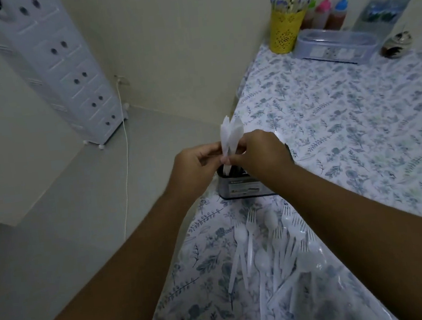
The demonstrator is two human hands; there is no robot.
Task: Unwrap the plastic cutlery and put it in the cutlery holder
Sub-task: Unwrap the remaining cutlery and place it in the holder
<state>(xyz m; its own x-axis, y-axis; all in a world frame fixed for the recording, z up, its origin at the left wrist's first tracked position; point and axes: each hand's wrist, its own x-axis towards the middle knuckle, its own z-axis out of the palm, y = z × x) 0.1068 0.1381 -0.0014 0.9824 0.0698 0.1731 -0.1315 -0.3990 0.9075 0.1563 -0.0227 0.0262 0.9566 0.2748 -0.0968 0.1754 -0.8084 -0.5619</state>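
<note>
I hold a wrapped piece of cutlery [231,136] up above the cutlery holder [246,184], which sits on the flowery surface [343,119]. My left hand [195,166] pinches one side of the thin wrapper and my right hand [259,154] pinches the other. I should pull the sides apart slowly, so the piece slides out and drops into the holder, not onto the loose forks and spoons [271,244] lying nearer me
</note>
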